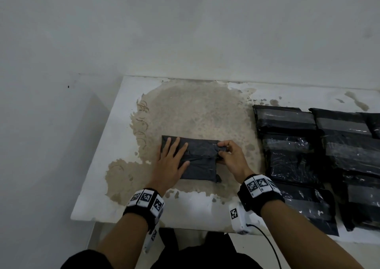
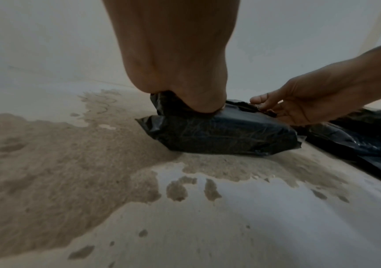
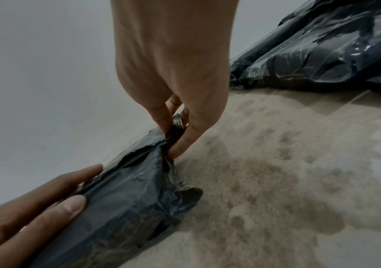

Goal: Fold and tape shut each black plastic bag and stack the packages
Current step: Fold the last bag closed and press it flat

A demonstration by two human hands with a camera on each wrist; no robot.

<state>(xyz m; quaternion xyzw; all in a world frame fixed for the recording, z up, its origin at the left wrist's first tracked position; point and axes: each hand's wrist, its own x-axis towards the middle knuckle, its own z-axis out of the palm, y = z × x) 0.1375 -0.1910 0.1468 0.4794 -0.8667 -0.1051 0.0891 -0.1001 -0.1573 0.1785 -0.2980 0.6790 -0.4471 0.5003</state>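
Pressing flat with straight fingers, the left hand (image 1: pixel 171 161) pins the bag (image 1: pixel 200 165); the right hand (image 1: pixel 231 157) pinches its folded end.

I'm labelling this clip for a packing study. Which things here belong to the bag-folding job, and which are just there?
Part of the job:
- black bag being folded
- left hand pressing it flat
- right hand pinching its end fold
- packages laid at the right

Just there:
- worn table
- wall
- wrist bands with markers
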